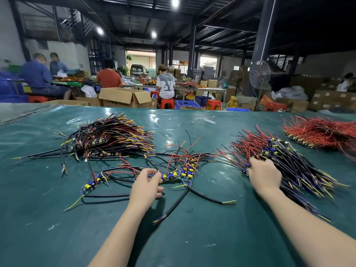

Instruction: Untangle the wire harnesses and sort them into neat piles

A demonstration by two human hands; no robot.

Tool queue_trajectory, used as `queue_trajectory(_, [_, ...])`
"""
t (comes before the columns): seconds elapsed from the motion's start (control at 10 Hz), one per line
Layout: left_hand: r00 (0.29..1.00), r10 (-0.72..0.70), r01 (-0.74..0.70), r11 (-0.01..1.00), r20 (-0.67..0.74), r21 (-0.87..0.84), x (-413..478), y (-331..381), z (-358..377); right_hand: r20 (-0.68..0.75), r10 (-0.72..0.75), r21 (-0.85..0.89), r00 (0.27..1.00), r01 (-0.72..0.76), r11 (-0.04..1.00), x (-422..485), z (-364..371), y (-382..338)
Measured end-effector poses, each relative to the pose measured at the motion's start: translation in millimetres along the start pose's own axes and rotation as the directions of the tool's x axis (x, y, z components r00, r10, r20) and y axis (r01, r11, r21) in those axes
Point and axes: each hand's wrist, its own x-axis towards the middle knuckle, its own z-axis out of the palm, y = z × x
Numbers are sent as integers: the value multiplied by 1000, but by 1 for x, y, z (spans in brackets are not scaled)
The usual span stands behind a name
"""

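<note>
The left hand (147, 182) curls its grip on a loose harness board (171, 177) at table (57, 228) center. The right hand (264, 175), at 3 o'clock, presses on the sorted pile (285, 162); its grip's state can't be told.

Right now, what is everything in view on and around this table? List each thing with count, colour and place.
Table cover: one, dark green, fills foreground.
Left pile: one, mostly black wires with yellow tips, far left.
Loose harnesses: several, black and red wires on small boards, centre, tangled.
Right pile: one, red and black wires, right.
Red pile: one, far right edge.
Cardboard box: one open, brown, behind table.
Stools: several, red, background.
Fan: one, standing, right background.
Workers: about four seated, background.
Left hand: on a centre board.
Right hand: resting on right pile.
</note>
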Motion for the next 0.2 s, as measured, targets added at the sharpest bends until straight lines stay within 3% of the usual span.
queue_trajectory(0.1, [1000,9,-9,1000,13,28,2,-3,-1,7,-5,-176,1000,6,984,-3,19,21])
queue_trajectory(0.2, [999,33,-36,995,32,94,0,-2,-1,-64,101,19,993,-100,995,-2,12,1])
